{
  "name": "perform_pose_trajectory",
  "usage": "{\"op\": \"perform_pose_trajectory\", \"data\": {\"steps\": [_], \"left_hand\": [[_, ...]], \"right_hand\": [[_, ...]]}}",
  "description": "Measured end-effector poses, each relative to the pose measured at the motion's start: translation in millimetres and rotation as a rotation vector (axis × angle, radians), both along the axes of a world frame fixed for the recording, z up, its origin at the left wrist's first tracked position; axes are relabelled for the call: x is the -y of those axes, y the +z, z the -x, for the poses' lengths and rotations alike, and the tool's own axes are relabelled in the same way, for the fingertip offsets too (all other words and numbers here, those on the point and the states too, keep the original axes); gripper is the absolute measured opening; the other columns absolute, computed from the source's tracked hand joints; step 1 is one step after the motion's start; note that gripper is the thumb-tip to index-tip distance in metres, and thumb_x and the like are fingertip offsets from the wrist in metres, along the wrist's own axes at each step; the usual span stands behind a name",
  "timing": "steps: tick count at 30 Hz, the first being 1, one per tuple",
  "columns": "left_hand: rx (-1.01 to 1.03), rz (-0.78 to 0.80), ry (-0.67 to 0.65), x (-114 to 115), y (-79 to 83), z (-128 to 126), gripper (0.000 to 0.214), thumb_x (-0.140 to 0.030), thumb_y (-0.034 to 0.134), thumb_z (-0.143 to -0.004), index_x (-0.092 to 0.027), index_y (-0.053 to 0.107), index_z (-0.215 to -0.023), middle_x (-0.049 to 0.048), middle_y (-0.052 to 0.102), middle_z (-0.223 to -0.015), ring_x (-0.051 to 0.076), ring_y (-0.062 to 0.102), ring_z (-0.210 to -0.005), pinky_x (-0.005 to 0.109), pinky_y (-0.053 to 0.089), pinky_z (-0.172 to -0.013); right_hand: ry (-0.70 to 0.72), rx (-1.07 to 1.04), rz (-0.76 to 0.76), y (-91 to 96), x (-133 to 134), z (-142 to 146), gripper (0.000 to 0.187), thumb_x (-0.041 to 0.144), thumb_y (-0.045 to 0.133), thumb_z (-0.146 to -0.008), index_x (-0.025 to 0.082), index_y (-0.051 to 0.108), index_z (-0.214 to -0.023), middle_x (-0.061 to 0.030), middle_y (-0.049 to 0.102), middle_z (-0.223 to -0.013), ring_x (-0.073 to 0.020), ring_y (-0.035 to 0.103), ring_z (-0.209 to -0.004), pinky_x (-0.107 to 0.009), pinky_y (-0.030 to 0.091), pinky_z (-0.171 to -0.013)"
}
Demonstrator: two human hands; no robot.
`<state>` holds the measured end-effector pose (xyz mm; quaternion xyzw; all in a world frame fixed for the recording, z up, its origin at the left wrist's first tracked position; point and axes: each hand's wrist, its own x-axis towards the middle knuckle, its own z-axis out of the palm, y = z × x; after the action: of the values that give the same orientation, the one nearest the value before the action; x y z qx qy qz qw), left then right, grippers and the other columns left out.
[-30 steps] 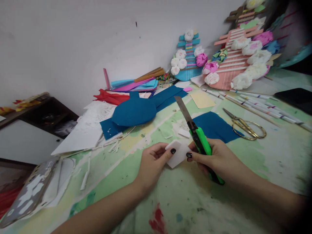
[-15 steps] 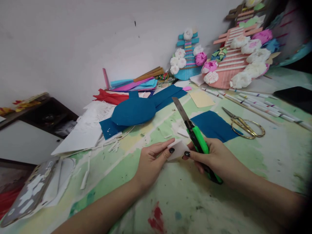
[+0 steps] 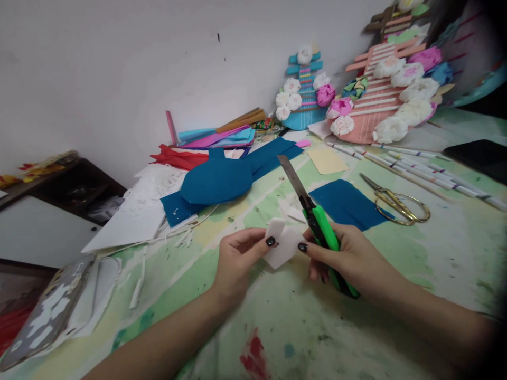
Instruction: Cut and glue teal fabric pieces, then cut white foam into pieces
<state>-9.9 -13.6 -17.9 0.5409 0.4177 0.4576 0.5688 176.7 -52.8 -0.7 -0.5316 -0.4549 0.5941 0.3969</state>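
Observation:
My left hand (image 3: 241,259) pinches a small piece of white paper (image 3: 282,252) between thumb and fingers; one flap of it stands up beside the thumb. My right hand (image 3: 336,256) is closed around a green and black utility knife (image 3: 325,228), its long blade extended and pointing up and away to the left. The right thumb also meets the paper's right edge. Beyond the knife lies a blue paper sheet (image 3: 343,203), with gold-handled scissors (image 3: 396,203) overlapping its right corner.
A blue lute-shaped cutout (image 3: 217,182) lies behind my left hand, near white sheets (image 3: 130,216) and paper scraps. Rolled paper sticks (image 3: 428,171) and a black phone (image 3: 481,158) are at right. Flower-decorated paper instruments (image 3: 307,97) lean against the wall. A phone case (image 3: 45,316) lies at left.
The white paper has turned, with a flap now raised and a corner pointing down. My left hand has shifted slightly left. My right hand keeps hold of the utility knife.

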Motion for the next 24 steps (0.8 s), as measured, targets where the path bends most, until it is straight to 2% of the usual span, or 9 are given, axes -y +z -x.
{"op": "perform_pose_trajectory", "data": {"steps": [3, 7, 10, 13, 17, 21, 24], "left_hand": [[-0.106, -0.017, -0.038, -1, 1.5, 2, 0.013, -0.03, 0.077, -0.071, -0.019, 0.076, -0.077, 0.0032, 0.071, -0.075, 0.014, 0.06, -0.07, 0.025, 0.046, -0.066], [-0.299, -0.146, -0.079, -1, 5.5, 2, 0.015, -0.032, 0.074, -0.074, -0.017, 0.073, -0.073, 0.0045, 0.069, -0.076, 0.016, 0.06, -0.073, 0.027, 0.045, -0.069], [-0.382, -0.144, -0.075, 2, 7.9, -1, 0.015, -0.032, 0.073, -0.074, -0.017, 0.071, -0.073, 0.0044, 0.07, -0.076, 0.017, 0.061, -0.073, 0.028, 0.045, -0.07], [-0.487, -0.145, -0.075, 6, 8.9, -4, 0.014, -0.031, 0.071, -0.075, -0.018, 0.069, -0.071, 0.0033, 0.069, -0.074, 0.016, 0.059, -0.07, 0.028, 0.043, -0.067], [-0.63, -0.28, -0.17, 9, 7.1, -6, 0.016, -0.027, 0.067, -0.078, -0.017, 0.065, -0.065, 0.0021, 0.065, -0.068, 0.015, 0.056, -0.068, 0.027, 0.04, -0.065], [-0.691, -0.395, -0.181, 10, 4.8, -7, 0.015, -0.03, 0.072, -0.074, -0.017, 0.066, -0.071, 0.0038, 0.065, -0.071, 0.018, 0.057, -0.072, 0.029, 0.041, -0.065], [-0.615, -0.313, -0.175, 11, 5.0, -9, 0.021, -0.026, 0.077, -0.067, -0.017, 0.066, -0.082, 0.0034, 0.067, -0.076, 0.016, 0.056, -0.069, 0.027, 0.042, -0.063]], "right_hand": [[0.001, 0.0, 0.003, -0.8, 0, -1, 0.026, 0.041, 0.063, -0.077, 0.02, 0.05, -0.085, 0.0005, 0.062, -0.051, -0.0131, 0.058, -0.044, -0.022, 0.044, -0.043], [-0.024, -0.003, -0.03, -1.8, 0, -2, 0.025, 0.042, 0.063, -0.079, 0.02, 0.052, -0.086, 0.002, 0.06, -0.049, -0.0127, 0.057, -0.044, -0.021, 0.042, -0.043], [-0.029, -0.014, -0.069, -2.3, -1, -1, 0.022, 0.04, 0.062, -0.08, 0.02, 0.053, -0.086, 0.0022, 0.061, -0.05, -0.0117, 0.055, -0.044, -0.022, 0.042, -0.043], [-0.051, 0.005, -0.08, -1.2, -1, 1, 0.023, 0.039, 0.064, -0.076, 0.02, 0.054, -0.085, 0.0027, 0.059, -0.05, -0.0118, 0.053, -0.043, -0.022, 0.041, -0.043], [-0.083, 0.099, -0.057, 1.0, 1, 2, 0.023, 0.039, 0.066, -0.071, 0.021, 0.054, -0.081, 0.0041, 0.055, -0.049, -0.0124, 0.05, -0.042, -0.024, 0.039, -0.041], [-0.102, 0.311, -0.22, -0.9, 3, 2, 0.013, 0.032, 0.064, -0.071, 0.021, 0.061, -0.076, 0.0008, 0.06, -0.063, -0.0136, 0.054, -0.054, -0.025, 0.042, -0.049], [-0.069, 0.392, -0.318, -3.8, 3, 2, 0.01, 0.03, 0.063, -0.072, 0.02, 0.065, -0.073, -0.0004, 0.062, -0.067, -0.0162, 0.055, -0.064, -0.026, 0.042, -0.057]]}}
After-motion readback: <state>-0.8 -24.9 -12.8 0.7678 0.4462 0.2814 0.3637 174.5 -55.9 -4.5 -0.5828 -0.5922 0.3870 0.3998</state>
